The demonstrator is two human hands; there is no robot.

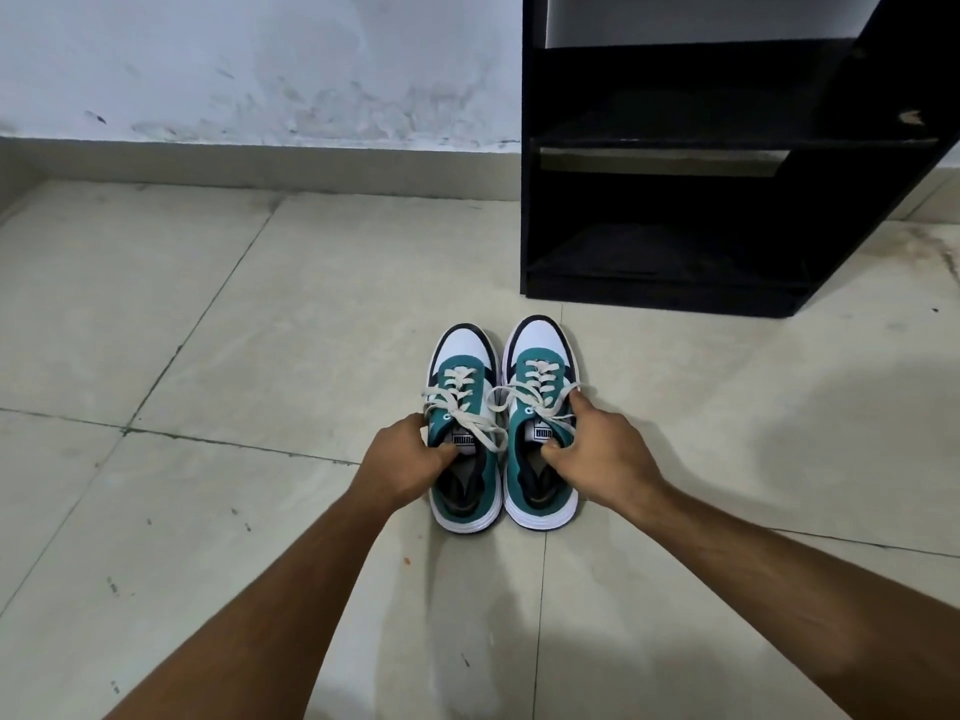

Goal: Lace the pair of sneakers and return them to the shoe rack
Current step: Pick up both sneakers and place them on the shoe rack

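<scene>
Two teal, white and navy sneakers stand side by side on the tiled floor, toes pointing away from me, both laced with off-white laces tied in loose bows. My left hand (402, 459) grips the left sneaker (464, 366) at its collar, thumb inside the opening. On the right sneaker (540, 350), my right hand (597, 449) holds the outer side and collar, thumb tucked inside. The black shoe rack (675, 200) stands just beyond, to the right, its shelves bare.
Pale floor tiles (208, 330) spread all round the shoes. A stained white wall (260, 59) with a grey skirting runs along the back. The rack's lowest shelf opening sits close behind the right sneaker's toe.
</scene>
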